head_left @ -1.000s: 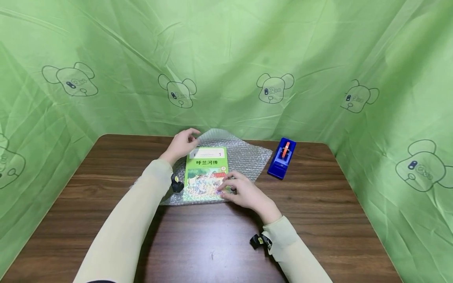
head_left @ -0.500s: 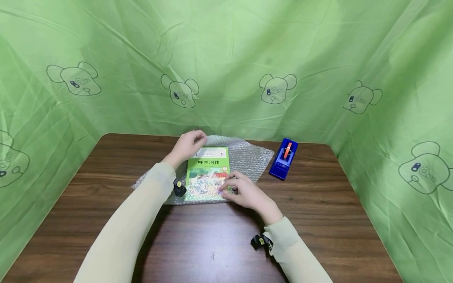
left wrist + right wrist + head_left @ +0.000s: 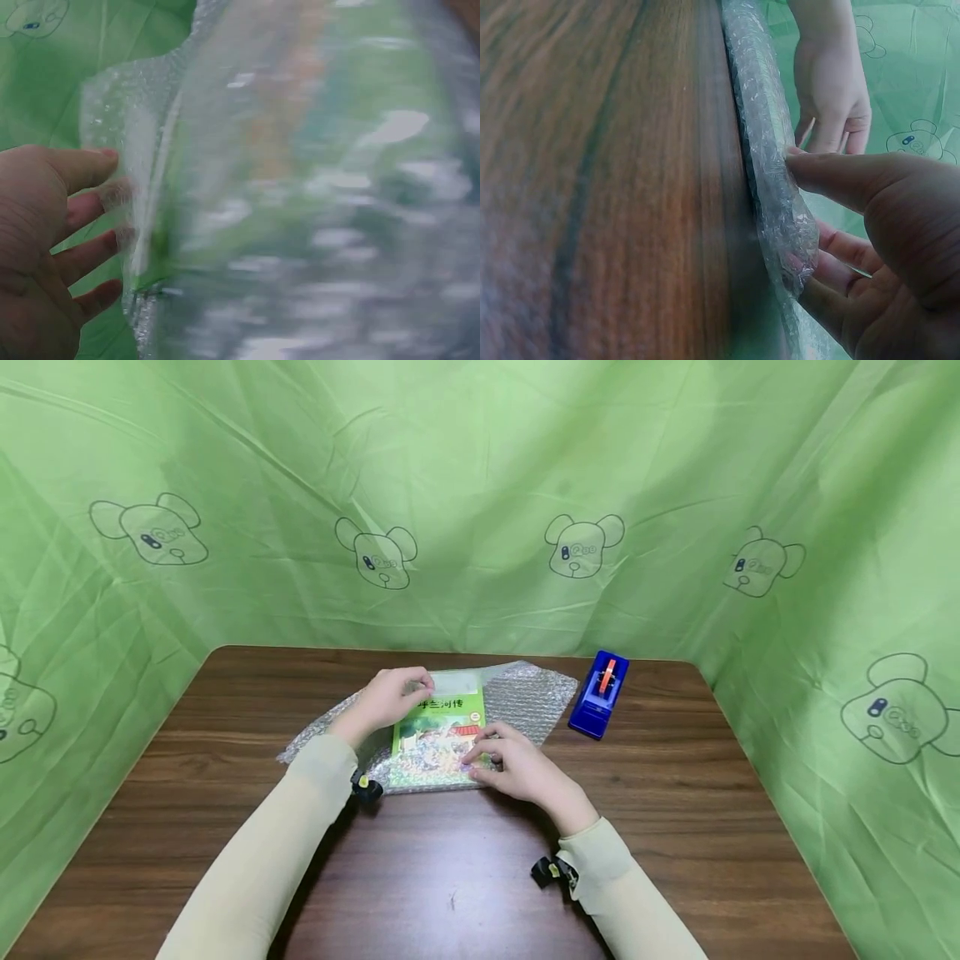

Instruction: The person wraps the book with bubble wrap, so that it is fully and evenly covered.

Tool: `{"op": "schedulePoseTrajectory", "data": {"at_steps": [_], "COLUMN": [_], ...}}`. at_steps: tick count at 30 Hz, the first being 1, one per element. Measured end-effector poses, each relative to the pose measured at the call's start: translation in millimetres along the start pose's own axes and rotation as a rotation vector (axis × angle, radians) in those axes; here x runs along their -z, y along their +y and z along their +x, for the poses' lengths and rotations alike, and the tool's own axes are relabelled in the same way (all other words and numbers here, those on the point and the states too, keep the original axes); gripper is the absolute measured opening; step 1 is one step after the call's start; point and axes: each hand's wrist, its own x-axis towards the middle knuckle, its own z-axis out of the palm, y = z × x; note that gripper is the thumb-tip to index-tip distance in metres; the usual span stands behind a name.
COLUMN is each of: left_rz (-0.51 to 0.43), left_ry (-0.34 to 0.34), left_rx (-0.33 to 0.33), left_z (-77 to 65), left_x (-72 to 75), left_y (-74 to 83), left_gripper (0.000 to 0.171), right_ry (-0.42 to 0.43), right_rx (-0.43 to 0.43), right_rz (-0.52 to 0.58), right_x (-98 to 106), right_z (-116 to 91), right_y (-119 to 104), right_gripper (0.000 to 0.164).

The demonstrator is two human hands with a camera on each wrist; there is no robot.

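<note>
A green picture-covered book (image 3: 438, 743) lies on a sheet of bubble wrap (image 3: 532, 693), which shows around and over it. Near the book's far left corner, my left hand (image 3: 386, 696) holds the wrap's far edge between thumb and fingers. In the left wrist view that clear edge (image 3: 127, 97) stands beside the spread fingers, the book blurred behind the plastic. My right hand (image 3: 517, 766) rests with bent, spread fingertips on the book's near right corner. In the right wrist view its thumb touches the wrapped near edge (image 3: 769, 135).
A blue tape dispenser (image 3: 598, 695) with an orange roll stands right of the wrap on the brown wooden table (image 3: 675, 793). Green cloth (image 3: 480, 485) with printed bear heads hangs behind the table and along both sides.
My left hand has come toward me, bringing the raised far flap of bubble wrap down over the book's top. My right hand has stayed at the near corner.
</note>
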Motion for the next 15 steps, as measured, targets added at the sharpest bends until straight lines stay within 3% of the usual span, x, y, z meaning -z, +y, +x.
{"op": "schedulePoseTrajectory", "data": {"at_steps": [6, 15], "left_rz": [0.150, 0.245], "left_ry": [-0.021, -0.043], "left_rx": [-0.028, -0.105], "left_z": [-4.3, -13.8], "left_x": [-12.0, -17.8], "left_y": [-0.7, -2.2], "left_gripper": [0.014, 0.019], "right_ry": [0.004, 0.014], "right_rx": [-0.007, -0.001], "right_rz": [-0.003, -0.022], "right_x": [1.4, -1.9], "right_z": [0.2, -0.5], "right_y": [-1.4, 0.3], "right_gripper": [0.018, 0.017]}}
